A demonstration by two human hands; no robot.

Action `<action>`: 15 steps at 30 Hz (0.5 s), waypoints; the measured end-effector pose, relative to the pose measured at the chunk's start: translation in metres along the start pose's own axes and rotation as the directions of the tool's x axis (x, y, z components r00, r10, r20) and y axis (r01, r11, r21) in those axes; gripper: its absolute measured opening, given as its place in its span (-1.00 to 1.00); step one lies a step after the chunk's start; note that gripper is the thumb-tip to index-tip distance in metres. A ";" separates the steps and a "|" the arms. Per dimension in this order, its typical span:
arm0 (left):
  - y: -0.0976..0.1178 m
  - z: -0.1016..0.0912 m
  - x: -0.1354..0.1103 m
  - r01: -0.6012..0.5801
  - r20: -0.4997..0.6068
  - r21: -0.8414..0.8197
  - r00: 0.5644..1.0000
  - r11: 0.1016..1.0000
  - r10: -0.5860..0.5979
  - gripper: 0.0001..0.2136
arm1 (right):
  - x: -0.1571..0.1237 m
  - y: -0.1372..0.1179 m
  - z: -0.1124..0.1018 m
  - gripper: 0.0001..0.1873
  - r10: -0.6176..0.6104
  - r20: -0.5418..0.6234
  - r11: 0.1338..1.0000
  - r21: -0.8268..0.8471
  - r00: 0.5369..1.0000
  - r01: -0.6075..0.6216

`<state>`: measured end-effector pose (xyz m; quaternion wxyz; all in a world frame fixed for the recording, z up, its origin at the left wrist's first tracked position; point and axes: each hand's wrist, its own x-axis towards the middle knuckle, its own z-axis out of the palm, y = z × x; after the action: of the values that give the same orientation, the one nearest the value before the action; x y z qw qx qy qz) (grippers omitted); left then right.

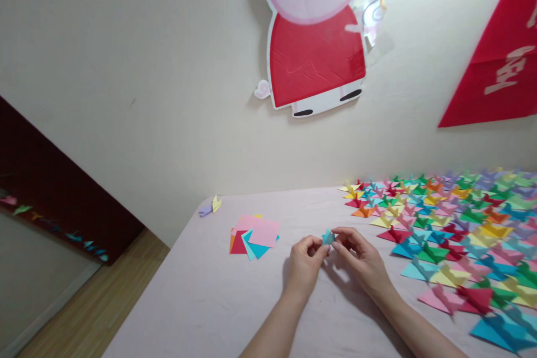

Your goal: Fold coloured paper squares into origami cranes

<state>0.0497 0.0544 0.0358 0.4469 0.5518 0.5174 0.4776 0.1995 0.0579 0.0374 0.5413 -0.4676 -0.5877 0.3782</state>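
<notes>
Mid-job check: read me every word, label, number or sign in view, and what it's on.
Red banner, right wall: pale lettering, blurred and cut off by the frame; unreadable.
Pig cutout: no lettering visible.
Loose paper sheets and small blue paper piece: none visible.
Nothing else readable.

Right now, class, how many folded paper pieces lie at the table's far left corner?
2: a purple piece and, just to its right, a yellow piece. A smaller one behind them could be hidden.
</notes>
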 end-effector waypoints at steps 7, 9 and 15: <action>0.005 -0.002 -0.001 -0.024 0.005 -0.025 1.000 0.999 0.024 -0.87 | 0.000 -0.006 -0.001 -0.79 -0.023 0.059 0.999 -0.048 0.998 0.026; 0.008 -0.004 -0.001 -0.037 0.024 -0.041 0.999 0.999 0.038 -0.84 | 0.000 -0.008 0.000 -0.80 -0.016 0.056 0.999 -0.034 0.998 0.018; 0.009 -0.006 0.000 -0.055 0.052 -0.109 0.997 0.992 0.061 -0.77 | 0.000 -0.008 0.000 -0.81 -0.024 0.061 0.999 -0.033 0.998 0.026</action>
<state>0.0451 0.0536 0.0458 0.4760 0.5546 0.4621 0.5022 0.1984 0.0561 0.0453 0.5198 -0.4576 -0.6159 0.3756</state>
